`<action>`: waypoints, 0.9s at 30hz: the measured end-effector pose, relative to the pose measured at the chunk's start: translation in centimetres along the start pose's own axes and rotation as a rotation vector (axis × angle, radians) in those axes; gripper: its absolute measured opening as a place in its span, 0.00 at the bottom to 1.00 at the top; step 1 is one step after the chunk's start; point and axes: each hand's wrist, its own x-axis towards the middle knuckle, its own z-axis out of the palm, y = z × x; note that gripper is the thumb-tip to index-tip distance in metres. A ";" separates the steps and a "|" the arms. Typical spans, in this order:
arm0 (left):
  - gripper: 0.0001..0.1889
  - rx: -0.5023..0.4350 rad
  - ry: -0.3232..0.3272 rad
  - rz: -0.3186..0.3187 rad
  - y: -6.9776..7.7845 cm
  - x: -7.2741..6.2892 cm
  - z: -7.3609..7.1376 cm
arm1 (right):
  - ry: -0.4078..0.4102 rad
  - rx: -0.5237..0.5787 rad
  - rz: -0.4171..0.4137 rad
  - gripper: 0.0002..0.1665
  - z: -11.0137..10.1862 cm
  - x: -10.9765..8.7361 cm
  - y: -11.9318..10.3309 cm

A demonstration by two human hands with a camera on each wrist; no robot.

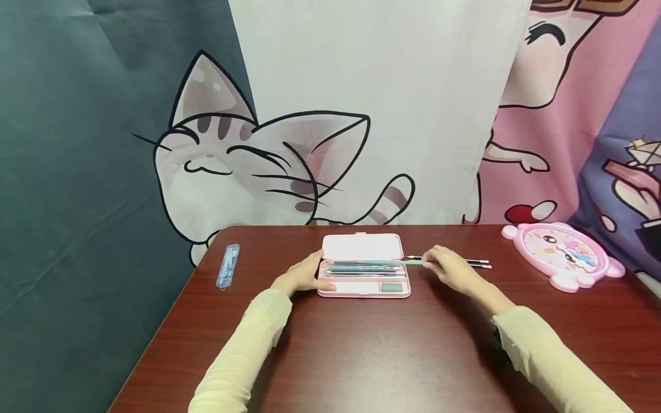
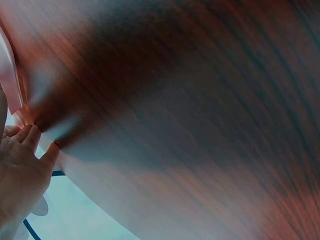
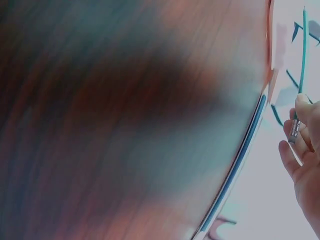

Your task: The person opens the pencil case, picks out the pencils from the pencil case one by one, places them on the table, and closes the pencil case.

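Observation:
A pink pencil case lies with its lid folded back, holding several pencils and a grey-green block in a small compartment. My left hand rests against its left side, thumb over the front tray. In the left wrist view, that hand's fingers are extended beside the case, with fingertips at the tabletop. My right hand pinches a green pencil near its eraser end, between thumb and fingers. In the head view, the pencil points left over the case.
Two dark pencils lie on the table right of the case, behind the right hand. At the left is a transparent blue ruler-like piece. A pink animal-shaped clock lies at the right. A cartoon curtain hangs behind the brown table.

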 end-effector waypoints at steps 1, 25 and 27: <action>0.56 0.002 -0.001 -0.001 0.0 0.0 0.0 | 0.012 -0.004 -0.003 0.05 -0.2 -0.2 0.3; 0.56 0.002 -0.014 -0.016 0.2 -0.1 -0.3 | 0.053 -0.079 0.085 0.11 -3.9 -6.5 6.7; 0.56 0.003 -0.017 -0.015 0.2 -0.1 -0.3 | 0.029 -0.084 0.096 0.11 -4.0 -6.6 7.0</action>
